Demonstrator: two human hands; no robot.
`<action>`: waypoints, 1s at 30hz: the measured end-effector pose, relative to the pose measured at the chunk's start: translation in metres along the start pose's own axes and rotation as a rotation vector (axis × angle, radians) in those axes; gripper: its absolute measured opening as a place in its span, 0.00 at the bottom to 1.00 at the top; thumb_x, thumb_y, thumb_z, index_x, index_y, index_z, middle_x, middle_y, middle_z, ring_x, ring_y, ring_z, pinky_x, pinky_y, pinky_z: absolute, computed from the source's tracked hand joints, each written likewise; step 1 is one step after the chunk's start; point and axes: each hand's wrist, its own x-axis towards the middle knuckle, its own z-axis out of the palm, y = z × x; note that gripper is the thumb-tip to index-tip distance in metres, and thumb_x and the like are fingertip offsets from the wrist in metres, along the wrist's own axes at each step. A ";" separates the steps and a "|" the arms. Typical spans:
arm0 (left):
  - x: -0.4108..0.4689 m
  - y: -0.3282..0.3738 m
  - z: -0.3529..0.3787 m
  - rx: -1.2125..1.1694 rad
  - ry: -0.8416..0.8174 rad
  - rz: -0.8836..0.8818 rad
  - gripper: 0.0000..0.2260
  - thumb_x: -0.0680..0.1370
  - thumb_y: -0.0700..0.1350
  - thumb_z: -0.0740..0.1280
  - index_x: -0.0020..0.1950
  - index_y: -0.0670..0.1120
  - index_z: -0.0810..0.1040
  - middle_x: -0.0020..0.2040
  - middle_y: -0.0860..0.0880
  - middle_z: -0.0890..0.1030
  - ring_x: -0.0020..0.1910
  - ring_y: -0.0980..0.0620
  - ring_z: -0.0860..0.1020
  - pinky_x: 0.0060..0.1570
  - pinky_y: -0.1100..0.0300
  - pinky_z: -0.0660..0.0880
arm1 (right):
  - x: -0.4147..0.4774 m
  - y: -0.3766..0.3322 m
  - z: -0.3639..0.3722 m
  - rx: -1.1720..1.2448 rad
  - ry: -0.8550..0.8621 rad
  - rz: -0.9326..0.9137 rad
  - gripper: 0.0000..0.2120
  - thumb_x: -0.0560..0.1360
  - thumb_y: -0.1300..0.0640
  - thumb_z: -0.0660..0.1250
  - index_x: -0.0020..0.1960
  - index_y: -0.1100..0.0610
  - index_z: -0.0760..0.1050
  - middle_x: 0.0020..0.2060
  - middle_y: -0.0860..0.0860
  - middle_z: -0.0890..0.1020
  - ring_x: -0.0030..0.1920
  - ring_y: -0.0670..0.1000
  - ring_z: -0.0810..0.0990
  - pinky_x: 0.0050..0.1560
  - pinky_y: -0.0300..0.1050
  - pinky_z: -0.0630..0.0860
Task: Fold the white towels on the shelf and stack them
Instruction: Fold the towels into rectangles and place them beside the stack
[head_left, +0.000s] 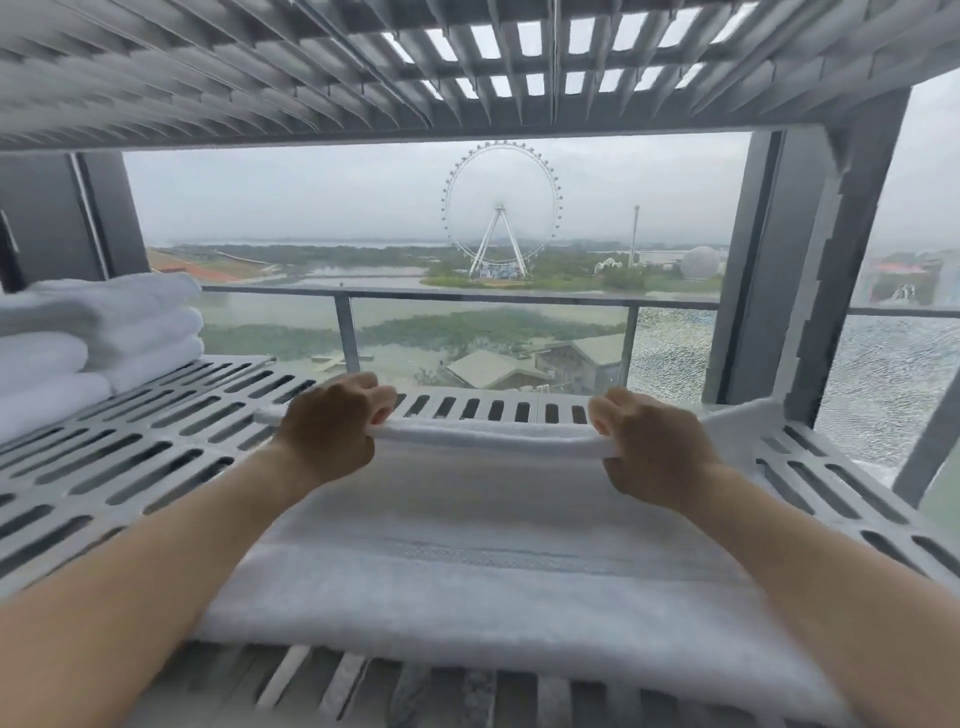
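Gripping the far edge of the white towel, my left hand and right hand sit well apart, one toward each end of that edge. On both hands the fingers curl over the top of the cloth with the thumb tucked beneath, so each one pinches a thick roll of towel lifted slightly off the shelf. The rest of the towel lies flat across the middle of the slotted grey shelf, its near edge reaching the shelf's front edge under my forearms. A faint woven band runs across it from side to side. One corner of the cloth sticks out past my right hand toward the shelf's back right corner.

At the back left corner sits a stack of folded towels, white, well apart from the one I hold. An upper shelf of the same slotted grey spans overhead. Beyond the back edge a window shows a railing and a Ferris wheel.
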 end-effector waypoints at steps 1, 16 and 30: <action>-0.009 0.002 -0.005 0.007 0.006 -0.003 0.11 0.63 0.31 0.60 0.35 0.46 0.67 0.34 0.51 0.69 0.35 0.48 0.70 0.31 0.62 0.60 | -0.006 -0.004 -0.007 -0.024 0.053 -0.016 0.11 0.65 0.61 0.65 0.43 0.54 0.64 0.38 0.49 0.71 0.37 0.55 0.74 0.32 0.42 0.64; -0.112 0.019 -0.070 -0.079 0.195 0.152 0.19 0.55 0.25 0.64 0.37 0.45 0.72 0.35 0.49 0.76 0.34 0.48 0.71 0.33 0.63 0.64 | -0.112 -0.042 -0.057 0.217 0.105 0.188 0.12 0.63 0.67 0.64 0.37 0.51 0.67 0.37 0.47 0.72 0.37 0.50 0.72 0.30 0.41 0.66; -0.143 0.021 -0.084 -0.205 0.026 0.283 0.08 0.67 0.50 0.60 0.39 0.46 0.71 0.39 0.51 0.73 0.37 0.51 0.71 0.30 0.56 0.72 | -0.153 -0.078 -0.087 0.126 0.159 0.225 0.15 0.58 0.60 0.72 0.42 0.52 0.71 0.41 0.49 0.76 0.32 0.53 0.73 0.33 0.42 0.66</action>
